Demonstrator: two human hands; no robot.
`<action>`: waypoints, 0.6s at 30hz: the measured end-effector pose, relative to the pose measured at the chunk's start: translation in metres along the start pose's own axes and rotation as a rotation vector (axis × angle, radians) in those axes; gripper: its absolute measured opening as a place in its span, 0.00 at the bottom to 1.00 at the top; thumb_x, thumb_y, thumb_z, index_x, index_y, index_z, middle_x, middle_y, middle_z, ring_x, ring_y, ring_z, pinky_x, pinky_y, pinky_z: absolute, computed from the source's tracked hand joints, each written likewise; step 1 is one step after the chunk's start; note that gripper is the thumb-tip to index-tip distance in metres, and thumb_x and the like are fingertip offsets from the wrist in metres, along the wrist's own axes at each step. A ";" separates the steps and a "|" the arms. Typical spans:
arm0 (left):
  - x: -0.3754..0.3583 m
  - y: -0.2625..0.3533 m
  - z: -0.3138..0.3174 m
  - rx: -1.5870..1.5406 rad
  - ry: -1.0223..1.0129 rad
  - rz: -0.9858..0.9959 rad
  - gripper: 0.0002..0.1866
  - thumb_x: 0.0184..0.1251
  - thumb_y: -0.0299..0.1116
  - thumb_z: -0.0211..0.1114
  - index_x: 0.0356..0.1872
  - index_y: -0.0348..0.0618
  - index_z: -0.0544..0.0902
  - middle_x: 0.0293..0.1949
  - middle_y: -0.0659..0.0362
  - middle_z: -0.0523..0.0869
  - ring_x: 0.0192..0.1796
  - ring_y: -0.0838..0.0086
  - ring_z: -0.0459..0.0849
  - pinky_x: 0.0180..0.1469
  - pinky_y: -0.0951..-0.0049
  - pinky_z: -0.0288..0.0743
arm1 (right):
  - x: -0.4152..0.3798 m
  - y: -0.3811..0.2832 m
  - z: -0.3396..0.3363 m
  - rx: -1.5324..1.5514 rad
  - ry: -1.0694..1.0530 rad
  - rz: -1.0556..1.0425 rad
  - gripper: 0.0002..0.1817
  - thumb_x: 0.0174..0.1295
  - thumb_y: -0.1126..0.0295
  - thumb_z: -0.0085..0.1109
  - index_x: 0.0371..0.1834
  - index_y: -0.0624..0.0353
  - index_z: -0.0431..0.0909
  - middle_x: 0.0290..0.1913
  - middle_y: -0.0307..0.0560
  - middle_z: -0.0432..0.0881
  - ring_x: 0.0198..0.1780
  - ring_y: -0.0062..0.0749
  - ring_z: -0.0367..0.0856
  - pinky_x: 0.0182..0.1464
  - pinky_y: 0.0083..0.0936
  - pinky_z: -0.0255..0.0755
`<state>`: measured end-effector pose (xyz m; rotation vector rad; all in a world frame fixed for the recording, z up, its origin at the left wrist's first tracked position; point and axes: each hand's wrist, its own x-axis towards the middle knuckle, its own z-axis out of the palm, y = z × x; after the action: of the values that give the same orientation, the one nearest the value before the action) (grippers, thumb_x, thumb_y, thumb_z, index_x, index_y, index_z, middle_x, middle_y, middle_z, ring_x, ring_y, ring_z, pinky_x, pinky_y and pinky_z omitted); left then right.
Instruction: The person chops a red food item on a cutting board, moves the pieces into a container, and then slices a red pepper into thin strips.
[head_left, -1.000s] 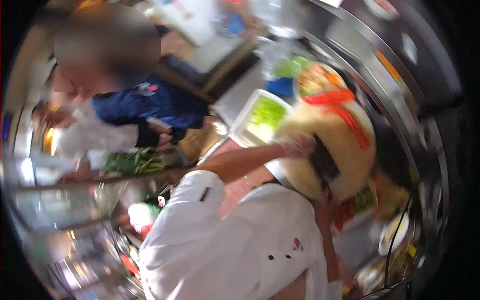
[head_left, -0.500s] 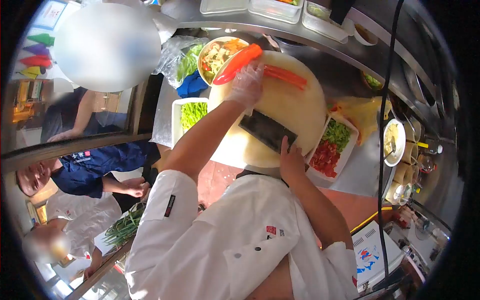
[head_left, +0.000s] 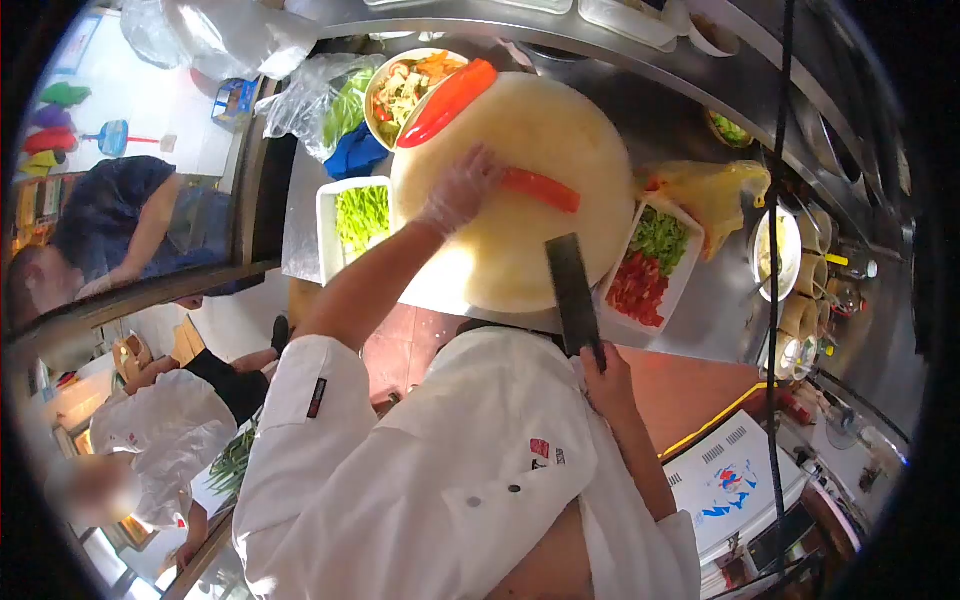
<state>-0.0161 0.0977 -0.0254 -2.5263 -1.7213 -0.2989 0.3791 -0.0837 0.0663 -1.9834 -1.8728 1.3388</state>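
Note:
My left hand (head_left: pixel 458 192), in a clear glove, presses on the end of a red pepper (head_left: pixel 542 189) lying in the middle of the round pale cutting board (head_left: pixel 520 125). My right hand (head_left: pixel 606 376) grips the handle of a dark cleaver (head_left: pixel 571 283); its blade points away from me over the board's near right edge. A second, longer red pepper (head_left: pixel 446 101) lies at the board's far left rim, apart from both hands.
A bowl of mixed vegetables (head_left: pixel 402 84), a blue cloth (head_left: pixel 355 155) and a bag of greens (head_left: pixel 322 96) sit past the board. One white tray (head_left: pixel 326 225) holds green strips; another (head_left: pixel 684 275) holds red and green pieces. A yellow bag (head_left: pixel 712 190) lies right. Other people work at left.
My left hand left the long pepper at the far rim and came down onto the pepper in the board's middle. The cleaver came off the board's centre toward its near right edge.

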 end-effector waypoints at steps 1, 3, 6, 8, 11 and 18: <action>-0.018 0.008 0.000 -0.038 0.177 0.037 0.22 0.68 0.29 0.61 0.64 0.48 0.84 0.63 0.47 0.83 0.64 0.50 0.84 0.63 0.53 0.81 | 0.002 0.009 0.000 0.044 0.005 0.040 0.21 0.78 0.55 0.62 0.56 0.64 0.81 0.33 0.53 0.87 0.34 0.39 0.88 0.38 0.35 0.79; -0.043 0.029 -0.007 -0.033 0.038 -0.049 0.26 0.69 0.32 0.62 0.69 0.49 0.80 0.67 0.45 0.81 0.69 0.50 0.80 0.69 0.51 0.77 | 0.009 0.022 0.000 0.114 0.039 0.054 0.18 0.79 0.55 0.61 0.52 0.63 0.81 0.28 0.45 0.82 0.27 0.29 0.81 0.30 0.30 0.74; -0.058 0.044 -0.017 -0.066 -0.023 -0.132 0.28 0.70 0.35 0.62 0.72 0.50 0.78 0.70 0.44 0.79 0.71 0.50 0.79 0.73 0.47 0.72 | 0.022 0.027 -0.008 0.179 0.094 -0.004 0.17 0.80 0.56 0.61 0.47 0.61 0.79 0.23 0.37 0.75 0.20 0.21 0.74 0.23 0.26 0.69; -0.067 0.053 -0.025 -0.109 -0.023 -0.165 0.28 0.71 0.35 0.62 0.73 0.50 0.78 0.71 0.45 0.79 0.71 0.50 0.79 0.75 0.45 0.69 | 0.029 0.012 -0.023 0.229 0.084 0.023 0.17 0.80 0.55 0.60 0.47 0.60 0.79 0.23 0.37 0.74 0.21 0.20 0.74 0.23 0.26 0.69; -0.078 0.054 -0.030 -0.162 -0.028 -0.198 0.28 0.71 0.36 0.63 0.73 0.51 0.79 0.71 0.46 0.79 0.71 0.50 0.78 0.76 0.44 0.67 | 0.047 -0.003 -0.036 0.237 0.073 0.034 0.17 0.80 0.54 0.61 0.47 0.60 0.79 0.24 0.39 0.77 0.21 0.23 0.75 0.25 0.29 0.70; -0.076 0.056 -0.023 -0.093 -0.044 -0.149 0.23 0.70 0.37 0.65 0.64 0.40 0.84 0.70 0.48 0.80 0.72 0.52 0.78 0.75 0.47 0.69 | 0.097 0.004 -0.011 -0.187 0.204 -0.163 0.19 0.80 0.56 0.57 0.54 0.65 0.77 0.39 0.63 0.88 0.41 0.63 0.87 0.44 0.51 0.79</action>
<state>0.0064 0.0039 -0.0147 -2.4885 -1.9617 -0.3431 0.3751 0.0030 0.0204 -1.9135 -2.0720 0.9122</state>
